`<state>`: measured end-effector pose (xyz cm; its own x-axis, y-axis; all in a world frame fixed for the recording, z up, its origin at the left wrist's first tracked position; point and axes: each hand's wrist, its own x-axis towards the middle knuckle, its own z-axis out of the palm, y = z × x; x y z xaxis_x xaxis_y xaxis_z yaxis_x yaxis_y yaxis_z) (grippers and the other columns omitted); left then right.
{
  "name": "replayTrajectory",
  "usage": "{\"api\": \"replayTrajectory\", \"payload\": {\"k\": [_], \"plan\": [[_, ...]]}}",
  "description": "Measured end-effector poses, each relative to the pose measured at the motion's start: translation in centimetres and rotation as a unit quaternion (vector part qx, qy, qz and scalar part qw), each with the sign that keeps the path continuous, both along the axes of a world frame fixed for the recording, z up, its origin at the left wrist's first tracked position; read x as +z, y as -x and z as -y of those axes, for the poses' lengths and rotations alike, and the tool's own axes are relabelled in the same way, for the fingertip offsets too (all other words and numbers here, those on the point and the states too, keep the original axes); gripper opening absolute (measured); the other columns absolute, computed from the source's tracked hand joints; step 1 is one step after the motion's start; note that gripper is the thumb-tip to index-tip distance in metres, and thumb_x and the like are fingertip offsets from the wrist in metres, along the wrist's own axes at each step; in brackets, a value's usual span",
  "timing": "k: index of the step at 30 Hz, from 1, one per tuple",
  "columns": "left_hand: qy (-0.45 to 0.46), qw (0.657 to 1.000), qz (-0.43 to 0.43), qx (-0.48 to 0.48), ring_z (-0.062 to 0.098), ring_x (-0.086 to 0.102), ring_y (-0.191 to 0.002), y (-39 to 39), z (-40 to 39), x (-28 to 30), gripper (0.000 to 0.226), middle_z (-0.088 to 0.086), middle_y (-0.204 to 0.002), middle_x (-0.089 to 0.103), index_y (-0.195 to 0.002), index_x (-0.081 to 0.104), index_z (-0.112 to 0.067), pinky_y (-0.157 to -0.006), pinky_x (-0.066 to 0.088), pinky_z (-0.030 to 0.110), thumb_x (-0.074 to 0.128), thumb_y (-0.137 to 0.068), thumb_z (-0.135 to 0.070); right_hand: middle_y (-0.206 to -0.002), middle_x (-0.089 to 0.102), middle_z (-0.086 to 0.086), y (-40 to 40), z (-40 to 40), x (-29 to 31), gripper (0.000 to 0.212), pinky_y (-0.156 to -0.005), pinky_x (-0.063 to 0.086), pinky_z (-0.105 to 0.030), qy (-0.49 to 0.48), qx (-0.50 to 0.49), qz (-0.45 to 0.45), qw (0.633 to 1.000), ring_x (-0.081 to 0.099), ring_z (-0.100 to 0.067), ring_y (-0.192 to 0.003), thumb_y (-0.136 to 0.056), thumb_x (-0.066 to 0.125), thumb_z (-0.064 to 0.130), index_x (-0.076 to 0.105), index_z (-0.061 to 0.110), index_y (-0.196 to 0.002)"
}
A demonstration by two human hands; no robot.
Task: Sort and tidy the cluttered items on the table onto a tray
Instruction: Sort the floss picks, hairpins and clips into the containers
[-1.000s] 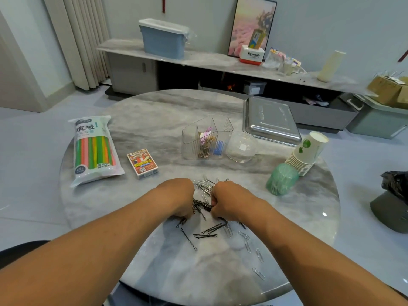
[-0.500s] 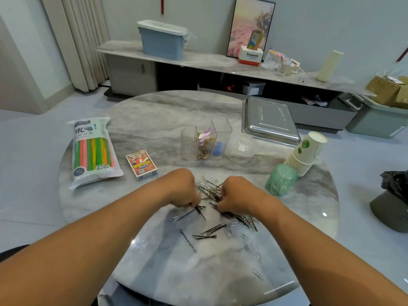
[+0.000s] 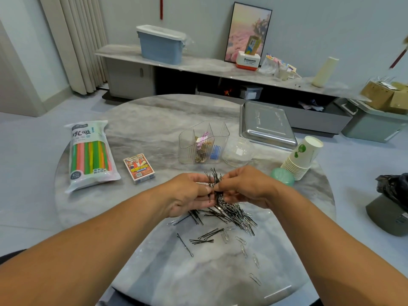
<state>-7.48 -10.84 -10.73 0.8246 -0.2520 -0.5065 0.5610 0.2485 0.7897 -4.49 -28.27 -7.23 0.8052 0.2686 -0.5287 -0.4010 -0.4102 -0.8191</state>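
Centrally, a bunch of black hairpins [image 3: 213, 181] is being held above the round marble table [image 3: 154, 120], pinched between the left hand [image 3: 189, 194] and the right hand [image 3: 245, 187]. The bunch is being gripped by the thumb and curled fingers of each hand, with the pin ends sticking up past the fingertips. Beneath the hands, a loose pile of hairpins and paper clips [image 3: 231, 214] is being left spread on the tabletop, and single silver paper clips [image 3: 255, 260] are lying scattered nearer the table's front edge. Behind the hands, a clear divided organizer [image 3: 204, 143] is standing upright with gold clips and small coloured items seen inside it, and a clear round lid [image 3: 237, 151] is lying just beside it. A metal tray [image 3: 267, 125] is sitting at the far right of the table, well apart from the pins. A leaning stack of paper cups [image 3: 302, 159] and a green round container [image 3: 282, 176] are placed to the right; a pack of coloured straws [image 3: 89, 155] and a card box [image 3: 139, 168] are placed to the left.
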Motion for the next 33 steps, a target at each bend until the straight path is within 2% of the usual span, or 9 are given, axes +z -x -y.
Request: {"api": "replayTrajectory", "payload": {"k": [3, 6, 9, 12, 19, 22, 25, 28, 33], "plan": [[0.027, 1.0, 0.002, -0.005, 0.02, 0.071, -0.079, 0.4, 0.5, 0.2, 0.034, 0.011, -0.091, 0.073, -0.116, 0.065, -0.006, -0.063, 0.06, 0.027, 0.046, -0.097, 0.015, -0.063, 0.066, -0.008, 0.1, -0.4, 0.0, 0.013, -0.054, 0.058, -0.024, 0.014, -0.019, 0.029, 0.999, 0.064, -0.014, -0.052, -0.084, 0.077, -0.002, 0.064, 0.002, -0.084], [0.076, 0.997, -0.005, 0.002, 0.021, 0.07, -0.083, 0.5, 0.6, 0.4, 0.04, 0.012, -0.097, 0.072, -0.119, 0.068, -0.003, -0.077, 0.061, 0.029, 0.041, -0.093, 0.012, -0.066, 0.069, -0.009, 0.3, -0.8, -0.1, 0.013, -0.055, 0.058, -0.024, 0.05, -0.028, 0.076, 0.995, 0.066, -0.015, -0.053, -0.082, 0.079, -0.001, 0.067, 0.002, -0.082], [0.117, 0.993, -0.029, 0.011, 0.03, 0.062, -0.098, 0.4, 0.6, 0.5, 0.041, 0.017, -0.112, 0.065, -0.132, 0.059, 0.002, -0.092, 0.054, 0.037, 0.041, -0.097, -0.008, -0.067, 0.072, -0.01, 0.5, -1.4, -0.6, 0.013, -0.056, 0.058, -0.024, 0.047, -0.038, 0.098, 0.993, 0.069, -0.017, -0.055, -0.08, 0.082, 0.0, 0.069, 0.002, -0.081], [0.137, 0.99, -0.037, 0.014, 0.028, 0.06, -0.096, 0.2, 0.5, 0.5, 0.052, 0.016, -0.106, 0.062, -0.136, 0.055, 0.003, -0.098, 0.053, 0.045, 0.039, -0.106, -0.036, -0.073, 0.076, -0.01, 0.8, -2.0, -0.8, 0.013, -0.067, 0.062, -0.03, 0.007, -0.038, 0.084, 0.996, 0.075, -0.024, -0.07, -0.078, 0.083, -0.001, 0.071, 0.0, -0.082], [0.148, 0.988, -0.033, -0.018, 0.025, 0.071, -0.077, -0.2, -0.4, 0.2, 0.088, 0.016, -0.093, 0.073, -0.094, 0.081, -0.001, -0.07, 0.062, 0.035, 0.024, -0.099, -0.069, -0.084, 0.076, -0.021, 0.5, -1.7, -0.2, 0.015, -0.061, 0.061, -0.024, -0.069, -0.087, 0.007, 0.994, 0.076, -0.029, -0.075, -0.085, 0.071, -0.011, 0.071, -0.005, -0.098], [0.137, 0.99, -0.034, -0.023, 0.023, 0.07, -0.079, -0.2, -0.5, 0.4, 0.059, 0.015, -0.097, 0.072, -0.1, 0.079, -0.002, -0.072, 0.062, 0.034, 0.047, -0.101, -0.052, -0.082, 0.075, -0.022, 0.5, -1.4, -0.2, 0.015, -0.057, 0.06, -0.023, -0.088, -0.099, -0.003, 0.991, 0.076, -0.027, -0.071, -0.089, 0.068, -0.011, 0.07, -0.006, -0.103], [0.101, 0.993, 0.004, -0.052, 0.019, 0.068, -0.083, 0.0, -0.5, 0.1, 0.021, 0.012, -0.097, 0.071, -0.112, 0.072, -0.002, -0.079, 0.059, 0.029, 0.058, -0.097, -0.005, -0.08, 0.074, -0.023, 0.5, -1.2, -0.2, 0.014, -0.056, 0.06, -0.022, -0.087, -0.09, -0.007, 0.992, 0.075, -0.025, -0.066, -0.092, 0.064, -0.01, 0.069, -0.007, -0.105], [0.073, 0.997, 0.003, -0.02, 0.017, 0.065, -0.072, 0.0, -0.4, -0.6, 0.029, 0.013, -0.086, 0.069, -0.112, 0.066, 0.002, -0.066, 0.057, 0.025, 0.048, -0.095, 0.016, -0.085, 0.075, -0.025, 0.6, -0.9, -0.2, 0.015, -0.055, 0.06, -0.022, -0.082, -0.079, -0.01, 0.993, 0.074, -0.023, -0.062, -0.093, 0.063, -0.011, 0.068, -0.008, -0.106], [0.035, 0.999, 0.007, -0.022, 0.012, 0.062, -0.066, -0.1, -0.6, -0.6, 0.034, 0.008, -0.084, 0.069, -0.114, 0.065, -0.003, -0.059, 0.055, 0.021, 0.043, -0.096, 0.017, -0.068, 0.07, -0.012, 0.7, -0.2, -0.2, 0.009, -0.05, 0.056, -0.022, 0.013, -0.069, 0.049, 0.996, 0.066, -0.014, -0.052, -0.091, 0.069, -0.006, 0.07, -0.001, -0.098]]}}
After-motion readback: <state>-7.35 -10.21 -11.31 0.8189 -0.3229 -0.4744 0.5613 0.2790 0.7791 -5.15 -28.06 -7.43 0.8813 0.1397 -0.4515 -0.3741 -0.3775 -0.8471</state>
